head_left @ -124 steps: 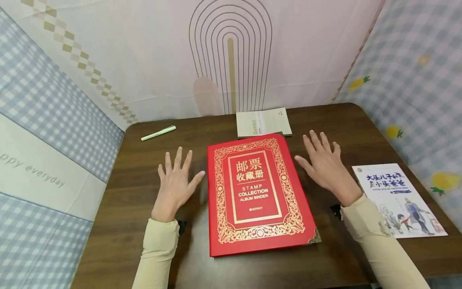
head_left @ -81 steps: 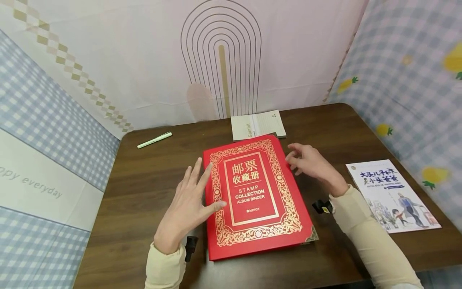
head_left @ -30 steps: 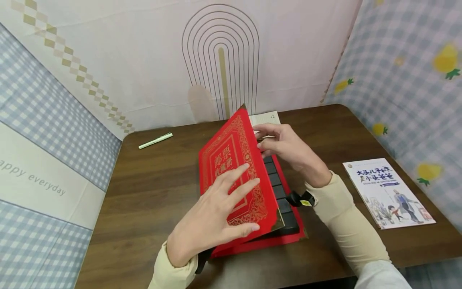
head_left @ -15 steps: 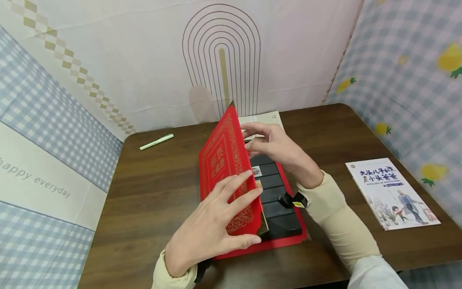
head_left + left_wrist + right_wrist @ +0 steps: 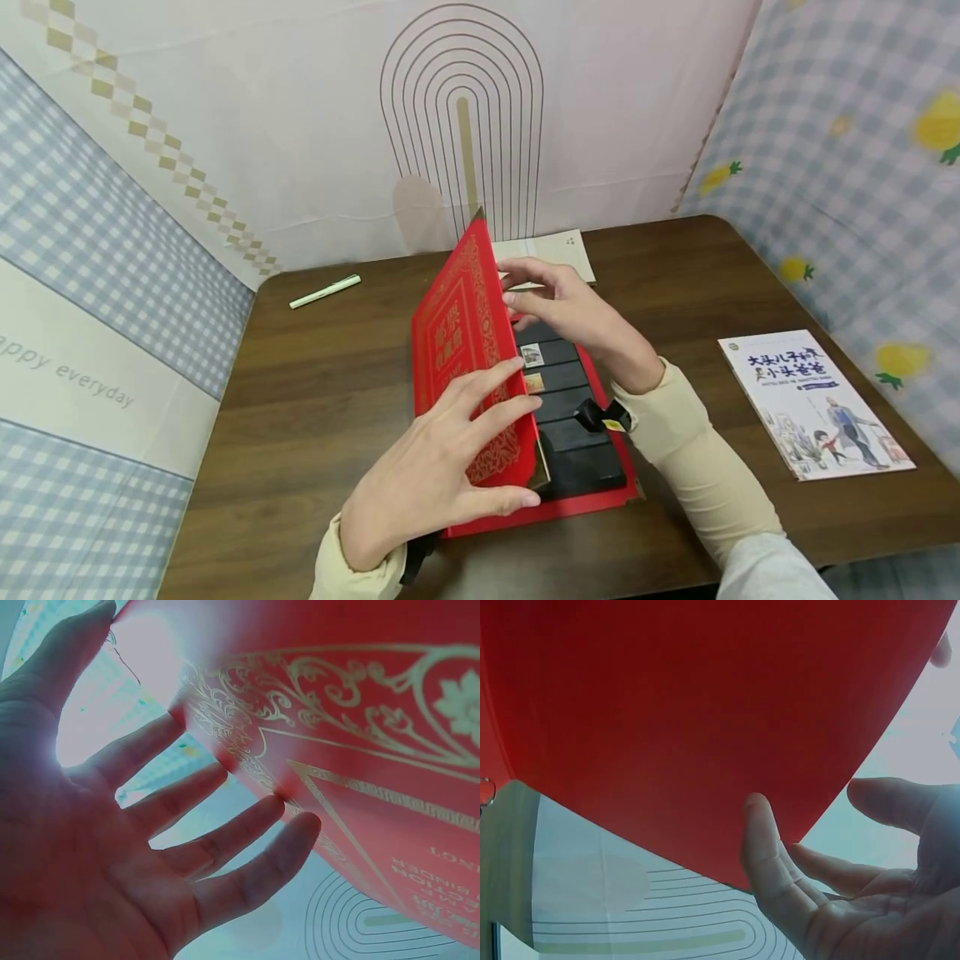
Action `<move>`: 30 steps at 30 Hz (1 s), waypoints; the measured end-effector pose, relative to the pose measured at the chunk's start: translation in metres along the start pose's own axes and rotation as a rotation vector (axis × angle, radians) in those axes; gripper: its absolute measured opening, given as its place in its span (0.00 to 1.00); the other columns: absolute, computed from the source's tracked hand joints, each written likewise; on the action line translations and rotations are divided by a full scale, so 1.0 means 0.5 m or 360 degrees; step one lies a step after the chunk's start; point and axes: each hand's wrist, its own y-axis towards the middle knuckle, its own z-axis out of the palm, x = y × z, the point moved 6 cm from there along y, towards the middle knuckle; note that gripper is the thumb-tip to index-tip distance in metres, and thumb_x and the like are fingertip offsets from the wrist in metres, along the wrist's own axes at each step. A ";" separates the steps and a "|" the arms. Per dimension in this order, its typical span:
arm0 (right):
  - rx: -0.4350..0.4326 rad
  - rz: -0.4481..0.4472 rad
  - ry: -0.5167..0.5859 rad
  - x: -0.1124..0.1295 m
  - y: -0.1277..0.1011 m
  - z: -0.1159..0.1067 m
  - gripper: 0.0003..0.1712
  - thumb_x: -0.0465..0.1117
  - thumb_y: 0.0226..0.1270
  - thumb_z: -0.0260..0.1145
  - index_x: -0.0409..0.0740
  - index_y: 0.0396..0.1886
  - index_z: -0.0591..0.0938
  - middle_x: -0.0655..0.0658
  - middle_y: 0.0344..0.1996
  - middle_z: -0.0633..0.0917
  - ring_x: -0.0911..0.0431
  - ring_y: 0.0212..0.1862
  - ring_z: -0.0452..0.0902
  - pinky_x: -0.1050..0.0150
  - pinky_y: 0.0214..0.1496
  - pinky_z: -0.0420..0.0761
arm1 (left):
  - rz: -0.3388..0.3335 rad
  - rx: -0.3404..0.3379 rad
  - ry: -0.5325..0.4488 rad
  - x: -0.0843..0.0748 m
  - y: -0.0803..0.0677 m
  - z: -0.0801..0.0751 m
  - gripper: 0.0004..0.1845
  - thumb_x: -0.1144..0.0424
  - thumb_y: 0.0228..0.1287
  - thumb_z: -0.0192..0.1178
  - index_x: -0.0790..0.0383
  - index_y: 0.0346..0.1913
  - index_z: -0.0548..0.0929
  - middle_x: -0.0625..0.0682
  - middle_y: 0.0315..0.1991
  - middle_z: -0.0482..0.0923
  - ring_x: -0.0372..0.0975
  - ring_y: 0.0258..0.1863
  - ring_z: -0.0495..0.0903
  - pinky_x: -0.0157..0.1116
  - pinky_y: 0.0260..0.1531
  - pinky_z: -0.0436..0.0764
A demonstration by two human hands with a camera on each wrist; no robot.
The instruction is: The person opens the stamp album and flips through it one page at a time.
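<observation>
Upright, album cover between hands

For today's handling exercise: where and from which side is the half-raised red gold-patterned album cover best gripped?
Grip the red gold-patterned album cover along its free long edge, coming from the right. It stands nearly upright, hinged at its left, so that edge is raised and open to the fingers.

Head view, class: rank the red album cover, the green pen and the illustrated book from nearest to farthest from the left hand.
1. Red album cover: touched by the left hand.
2. Green pen: far left of table.
3. Illustrated book: right edge, farthest.
</observation>
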 end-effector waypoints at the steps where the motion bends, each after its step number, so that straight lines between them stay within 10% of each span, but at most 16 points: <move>1: -0.0001 0.0006 -0.0008 -0.002 -0.001 0.001 0.30 0.34 0.75 0.60 0.31 0.73 0.66 0.33 0.59 0.77 0.45 0.48 0.83 0.54 0.47 0.86 | -0.0008 0.0004 0.0001 0.001 0.000 -0.001 0.38 0.45 0.57 0.74 0.52 0.68 0.74 0.50 0.76 0.58 0.43 0.68 0.65 0.38 0.53 0.81; 30: 0.0067 0.0257 -0.0450 -0.155 0.038 -0.018 0.30 0.37 0.74 0.63 0.29 0.70 0.68 0.29 0.65 0.73 0.36 0.65 0.71 0.42 0.66 0.71 | 0.0010 -0.0159 -0.0038 0.017 -0.017 -0.067 0.37 0.42 0.44 0.81 0.57 0.54 0.79 0.55 0.74 0.62 0.46 0.68 0.68 0.45 0.56 0.80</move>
